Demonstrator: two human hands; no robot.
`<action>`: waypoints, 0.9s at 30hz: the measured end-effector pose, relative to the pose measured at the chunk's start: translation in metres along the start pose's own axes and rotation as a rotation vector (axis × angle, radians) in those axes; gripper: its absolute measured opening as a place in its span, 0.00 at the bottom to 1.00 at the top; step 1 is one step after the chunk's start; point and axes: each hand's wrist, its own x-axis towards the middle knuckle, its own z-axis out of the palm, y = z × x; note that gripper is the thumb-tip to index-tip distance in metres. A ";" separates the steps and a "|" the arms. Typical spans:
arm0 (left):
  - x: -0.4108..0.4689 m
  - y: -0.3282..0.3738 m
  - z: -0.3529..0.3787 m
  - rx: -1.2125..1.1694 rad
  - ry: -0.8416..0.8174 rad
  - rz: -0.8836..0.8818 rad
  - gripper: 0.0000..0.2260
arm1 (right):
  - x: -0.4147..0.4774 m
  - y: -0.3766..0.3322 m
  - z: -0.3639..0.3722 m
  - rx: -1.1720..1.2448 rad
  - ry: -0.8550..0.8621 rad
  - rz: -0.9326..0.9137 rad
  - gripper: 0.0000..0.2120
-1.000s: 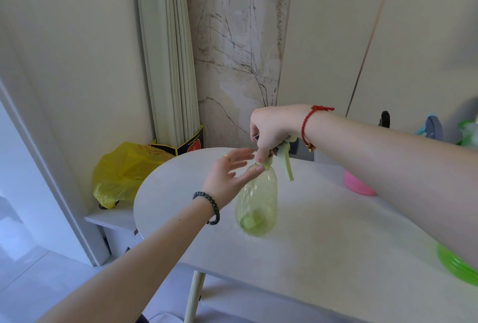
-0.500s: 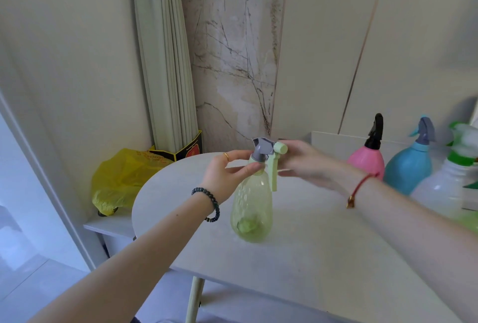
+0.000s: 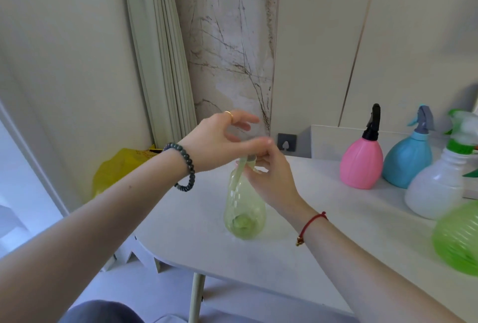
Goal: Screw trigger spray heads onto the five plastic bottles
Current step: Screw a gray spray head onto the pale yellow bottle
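A translucent yellow-green bottle (image 3: 244, 209) was stood upright near the table's (image 3: 323, 253) rounded left end, well in from the front edge. Its spray head (image 3: 247, 163) was pinched by the left hand (image 3: 219, 141) from above, the other fingers spread loose. The neck was gripped by the right hand (image 3: 271, 180). Pink (image 3: 361, 165), blue (image 3: 407, 161), white (image 3: 437, 190) and bright green (image 3: 457, 237) bottles were ranged toward the right edge.

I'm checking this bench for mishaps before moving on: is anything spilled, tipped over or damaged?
Nothing stands out. The pale green bottle stands upright on the table under both hands; the pink bottle, blue bottle and white bottle are upright with heads on. No spill shows.
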 end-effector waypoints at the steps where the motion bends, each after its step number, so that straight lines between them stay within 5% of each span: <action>1: 0.001 0.002 0.000 0.128 -0.030 -0.002 0.22 | 0.000 0.000 0.002 -0.001 0.027 -0.003 0.13; 4: 0.003 -0.003 0.000 0.278 0.035 0.035 0.16 | -0.002 0.000 0.007 0.018 0.078 0.020 0.17; 12: 0.005 -0.021 -0.010 0.101 0.000 -0.033 0.11 | -0.002 0.007 0.023 0.018 0.145 -0.026 0.13; 22: 0.017 -0.023 -0.013 0.055 -0.060 0.010 0.10 | 0.004 0.007 0.019 0.045 -0.038 0.068 0.12; 27: 0.018 -0.025 -0.013 0.040 -0.060 0.013 0.10 | 0.005 0.006 0.013 0.177 -0.127 0.121 0.02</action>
